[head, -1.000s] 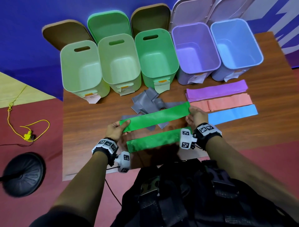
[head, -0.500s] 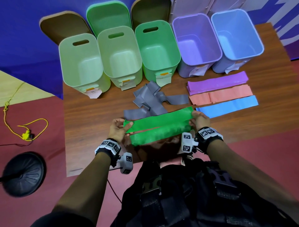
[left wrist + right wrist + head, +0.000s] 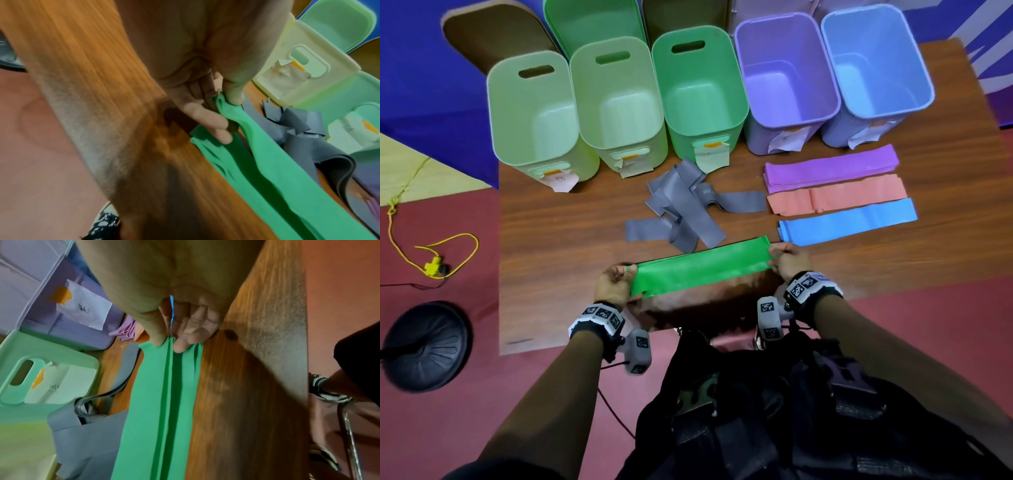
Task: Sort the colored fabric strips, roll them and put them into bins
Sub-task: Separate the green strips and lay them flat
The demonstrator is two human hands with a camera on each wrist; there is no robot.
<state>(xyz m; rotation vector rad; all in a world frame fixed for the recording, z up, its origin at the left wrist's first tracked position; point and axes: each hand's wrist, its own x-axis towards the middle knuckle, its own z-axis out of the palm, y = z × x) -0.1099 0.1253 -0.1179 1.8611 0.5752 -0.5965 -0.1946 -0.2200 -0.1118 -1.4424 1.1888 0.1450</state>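
Green fabric strips (image 3: 700,270): stacked, stretched between left hand (image 3: 614,286) and right hand (image 3: 788,262), each pinching one end. Risk: uneven pinch lets layers slide askew before rolling.

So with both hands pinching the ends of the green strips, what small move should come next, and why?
Probably lower the green strips flat onto the table and start rolling from one end. The left hand and right hand pinch opposite ends, the layers look lined up, and the green bin shows nothing inside.
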